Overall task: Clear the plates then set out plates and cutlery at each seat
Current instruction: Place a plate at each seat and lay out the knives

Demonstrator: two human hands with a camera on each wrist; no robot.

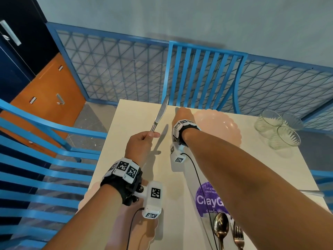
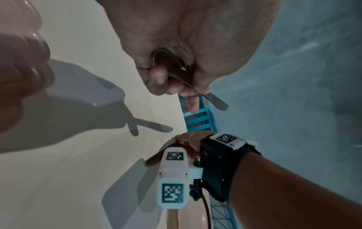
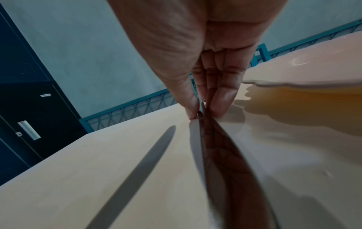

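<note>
Your left hand [image 1: 139, 141] grips 1 knife [image 1: 160, 114] by its handle, raised over the table [image 1: 126, 123]. Right hand [image 1: 182, 115] pinches 1 utensil [image 3: 215, 147] down beside the plate [image 1: 221, 127]. Knife: likely stiff, light, slick steel; keep to the handle.

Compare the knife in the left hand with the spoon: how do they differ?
The knife is gripped by the left hand, up off the table; the spoon lies flat on it. The knife looks silver, the spoon coppery. Both are metal cutlery.
</note>
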